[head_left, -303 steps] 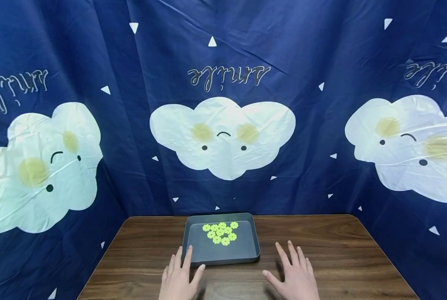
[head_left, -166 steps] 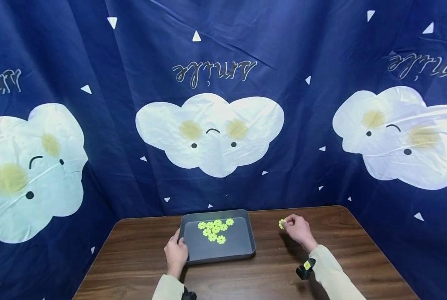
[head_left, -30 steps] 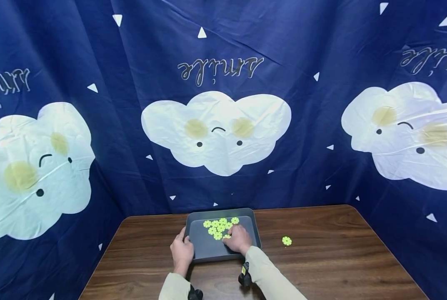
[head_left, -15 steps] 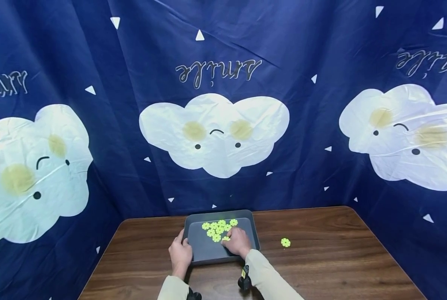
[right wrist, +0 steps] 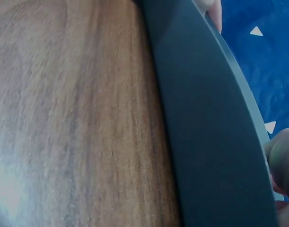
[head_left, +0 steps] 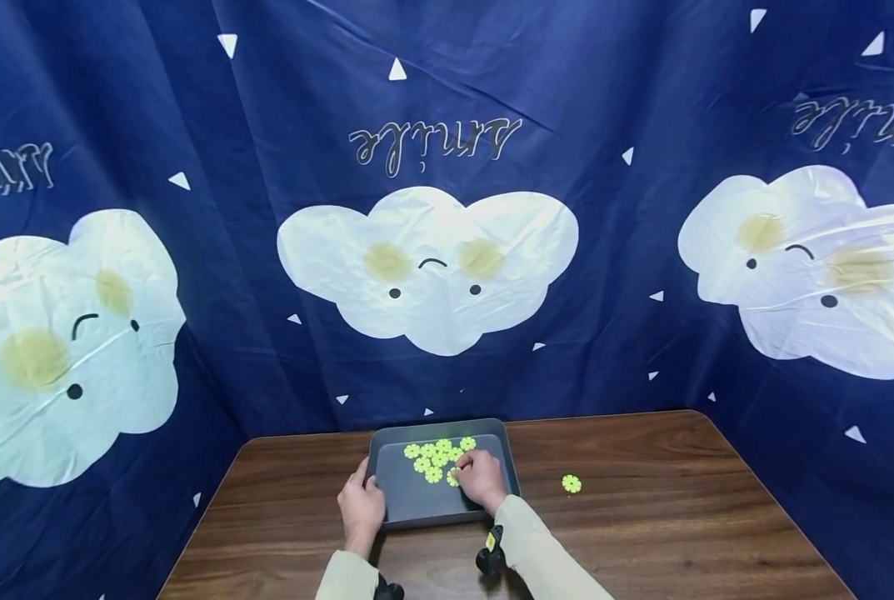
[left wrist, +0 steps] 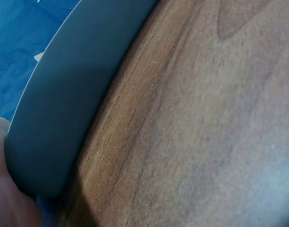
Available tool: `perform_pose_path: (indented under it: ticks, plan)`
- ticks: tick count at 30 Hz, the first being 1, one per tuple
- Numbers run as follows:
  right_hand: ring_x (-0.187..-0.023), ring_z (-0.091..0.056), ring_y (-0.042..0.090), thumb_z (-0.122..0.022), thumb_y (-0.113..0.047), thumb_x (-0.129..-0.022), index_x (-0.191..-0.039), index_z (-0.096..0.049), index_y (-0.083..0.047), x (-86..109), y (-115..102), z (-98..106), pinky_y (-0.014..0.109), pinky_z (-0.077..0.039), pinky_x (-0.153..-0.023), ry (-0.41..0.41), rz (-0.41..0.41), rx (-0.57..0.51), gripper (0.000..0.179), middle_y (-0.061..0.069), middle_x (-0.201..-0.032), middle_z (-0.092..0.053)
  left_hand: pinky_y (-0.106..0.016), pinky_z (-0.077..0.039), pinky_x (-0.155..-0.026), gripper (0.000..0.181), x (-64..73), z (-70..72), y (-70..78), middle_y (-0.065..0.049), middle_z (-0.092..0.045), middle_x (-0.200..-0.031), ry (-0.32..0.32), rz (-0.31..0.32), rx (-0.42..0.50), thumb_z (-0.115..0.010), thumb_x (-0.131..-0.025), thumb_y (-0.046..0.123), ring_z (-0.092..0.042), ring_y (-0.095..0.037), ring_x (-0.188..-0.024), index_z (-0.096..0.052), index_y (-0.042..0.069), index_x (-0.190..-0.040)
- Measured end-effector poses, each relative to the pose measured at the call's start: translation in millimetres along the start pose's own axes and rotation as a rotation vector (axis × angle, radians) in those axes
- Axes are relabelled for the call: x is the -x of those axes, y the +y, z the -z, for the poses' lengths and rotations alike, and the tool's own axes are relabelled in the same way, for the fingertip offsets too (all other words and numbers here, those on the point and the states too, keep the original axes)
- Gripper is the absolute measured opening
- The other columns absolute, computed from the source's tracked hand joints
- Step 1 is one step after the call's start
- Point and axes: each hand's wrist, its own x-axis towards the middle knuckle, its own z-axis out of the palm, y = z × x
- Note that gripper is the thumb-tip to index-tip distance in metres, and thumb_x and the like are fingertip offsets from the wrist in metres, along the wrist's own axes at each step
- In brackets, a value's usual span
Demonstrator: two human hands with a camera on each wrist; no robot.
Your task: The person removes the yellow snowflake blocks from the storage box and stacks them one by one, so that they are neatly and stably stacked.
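Note:
A dark grey rectangular tray (head_left: pixel 417 503) lies on the table, with several yellow-green snowflake discs (head_left: pixel 440 459) grouped toward its back. My left hand (head_left: pixel 361 506) grips the tray's left side, thumb at the rim; the left wrist view shows part of that hand (left wrist: pixel 12 203) against the tray's outer wall (left wrist: pixel 73 94). Inside the tray, my right hand (head_left: pixel 481 479) pinches one snowflake disc (head_left: pixel 452 477) at its right edge, just in front of the group. Its fingertips partly cover that disc. In the right wrist view, the tray wall (right wrist: pixel 205 104) hides most of the right hand (right wrist: pixel 284 163).
Right of the tray, a single snowflake disc (head_left: pixel 571 483) lies on the wooden table (head_left: pixel 641 517). A blue curtain (head_left: pixel 611 375) with white clouds hangs behind the table and along both sides. Black wrist cameras (head_left: pixel 491 557) sit at the sleeves.
One disc has gone from the tray to the table on the right, carried by my right hand. That hand is now back in the tray, and in the last second has shifted slightly.

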Motion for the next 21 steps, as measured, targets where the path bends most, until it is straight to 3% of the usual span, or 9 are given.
perform_pose_path:
  ticks: [11,17,21]
  plan:
    - [-0.067,-0.058,0.006,-0.078,-0.01,-0.086,-0.082,-0.076,-0.008,1.6,-4,18,0.026,-0.049,-0.062,-0.015,0.07,-0.039,0.005,-0.002,-0.075,-0.071,-0.061,-0.046,-0.105,0.044,1.1,-0.5,1.0,-0.032,-0.059,-0.134,0.014,-0.026,0.01,-0.049,-0.099,-0.002,-0.056,-0.05,-0.126,-0.054,-0.003,-0.143]
    - [-0.066,-0.06,0.004,-0.078,-0.014,-0.087,-0.085,-0.077,-0.01,-3.9,-8,49,0.023,-0.05,-0.062,0.033,0.136,-0.043,0.005,-0.004,-0.077,-0.073,-0.061,-0.046,-0.106,0.044,1.0,0.4,1.1,-0.032,-0.059,-0.135,0.012,-0.019,0.013,-0.048,-0.099,-0.001,-0.055,-0.05,-0.126,-0.054,-0.003,-0.143]
    - [-0.066,-0.059,0.004,-0.079,-0.015,-0.087,-0.084,-0.076,-0.012,-5.3,-1,76,0.023,-0.049,-0.062,0.099,0.13,-0.052,0.005,-0.004,-0.074,-0.071,-0.061,-0.045,-0.106,0.044,0.5,1.2,0.3,-0.032,-0.058,-0.136,0.004,-0.013,0.008,-0.048,-0.1,-0.001,-0.055,-0.05,-0.127,-0.053,-0.002,-0.144]
